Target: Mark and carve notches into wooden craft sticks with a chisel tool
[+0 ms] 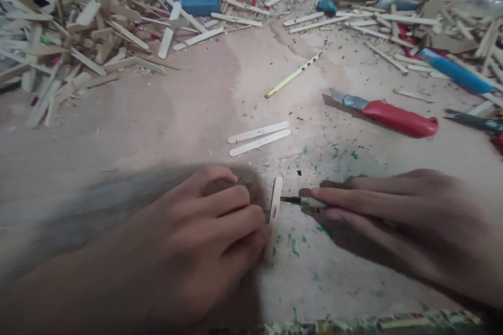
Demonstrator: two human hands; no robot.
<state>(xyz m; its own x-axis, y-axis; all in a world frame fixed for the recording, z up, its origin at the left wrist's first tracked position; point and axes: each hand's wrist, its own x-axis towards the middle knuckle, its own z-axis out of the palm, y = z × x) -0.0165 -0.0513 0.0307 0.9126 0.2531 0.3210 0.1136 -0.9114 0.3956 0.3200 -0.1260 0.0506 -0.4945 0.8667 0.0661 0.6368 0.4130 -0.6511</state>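
My left hand (196,235) is closed, its fingertips pinning the lower part of a wooden craft stick (277,192) near the table's front. That stick stands nearly lengthwise to me, with a small dark mark or slot midway. From the right, my right hand (408,220) grips a small carving tool (293,200) with a pale handle. Its thin dark tip points left and meets or nearly meets the stick's right edge; I cannot tell which. Beyond my hands lie two craft sticks (260,142) side by side, the farther one with a drawn mark.
A red utility knife (398,118) lies behind my right hand, blade out to the left. Farther back is a yellow pencil (294,75). Heaped craft sticks (86,36) fill the back left, beside a blue box (200,2). At right are more sticks and a blue-handled tool (456,70).
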